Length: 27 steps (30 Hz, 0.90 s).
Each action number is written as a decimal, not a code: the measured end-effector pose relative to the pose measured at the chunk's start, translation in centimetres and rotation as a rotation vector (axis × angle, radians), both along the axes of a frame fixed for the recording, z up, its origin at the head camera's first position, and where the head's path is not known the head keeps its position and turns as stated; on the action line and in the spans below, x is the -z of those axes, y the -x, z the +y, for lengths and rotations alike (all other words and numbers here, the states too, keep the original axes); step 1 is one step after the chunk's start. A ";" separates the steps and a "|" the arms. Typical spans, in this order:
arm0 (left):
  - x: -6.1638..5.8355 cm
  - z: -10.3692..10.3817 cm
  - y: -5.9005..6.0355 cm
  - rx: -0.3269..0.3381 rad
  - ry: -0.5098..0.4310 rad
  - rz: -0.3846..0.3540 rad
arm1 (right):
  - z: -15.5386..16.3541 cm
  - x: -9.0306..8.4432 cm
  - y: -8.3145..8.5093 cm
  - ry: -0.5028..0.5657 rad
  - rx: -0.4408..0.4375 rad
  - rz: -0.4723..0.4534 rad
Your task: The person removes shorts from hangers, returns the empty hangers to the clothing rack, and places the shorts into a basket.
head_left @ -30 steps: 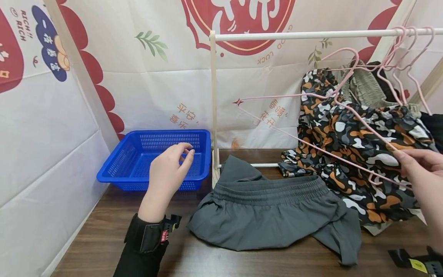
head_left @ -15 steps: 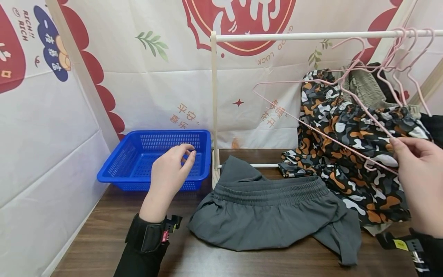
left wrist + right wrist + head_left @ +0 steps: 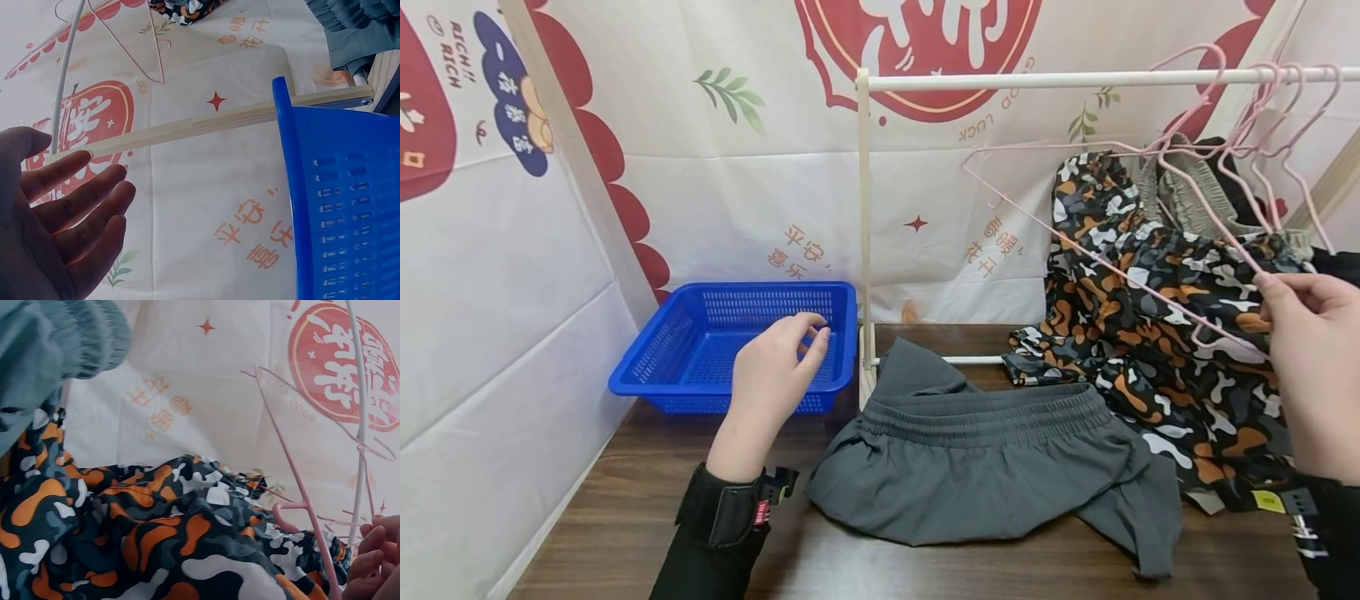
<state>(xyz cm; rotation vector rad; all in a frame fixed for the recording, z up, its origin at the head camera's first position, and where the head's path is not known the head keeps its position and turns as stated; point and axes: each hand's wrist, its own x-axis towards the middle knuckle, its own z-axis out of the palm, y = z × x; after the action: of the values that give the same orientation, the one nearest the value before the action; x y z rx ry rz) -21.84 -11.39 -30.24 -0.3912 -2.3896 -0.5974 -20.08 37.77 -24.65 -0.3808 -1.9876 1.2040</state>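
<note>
Higher toward the rail (image 3: 1075,78) rose the light, stiff pink wire hanger (image 3: 1120,212), right hand (image 3: 1311,367) pinching its lower bar; left hand (image 3: 772,379) hovered relaxed, holding nothing.

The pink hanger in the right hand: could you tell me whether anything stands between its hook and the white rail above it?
Nothing visible does. The right hand pinches the pink hanger with its hook raised at the white rail, left of the other pink hangers hung there. The camouflage garment lies lower, behind it.
</note>
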 end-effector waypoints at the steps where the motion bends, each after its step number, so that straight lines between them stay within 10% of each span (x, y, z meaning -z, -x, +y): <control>1: 0.0 0.0 0.0 -0.001 0.000 0.000 | 0.0 -0.1 0.1 0.002 -0.008 0.014; 27: 0.0 0.1 -0.1 0.001 -0.009 0.018 | 0.1 -1.4 1.8 0.040 -0.125 -0.080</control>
<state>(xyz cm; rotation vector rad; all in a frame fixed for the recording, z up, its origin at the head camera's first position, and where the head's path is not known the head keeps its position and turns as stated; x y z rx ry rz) -21.78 -11.29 -30.21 -0.3923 -2.3684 -0.6025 -21.84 37.85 -23.23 -0.3330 -2.0850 1.3265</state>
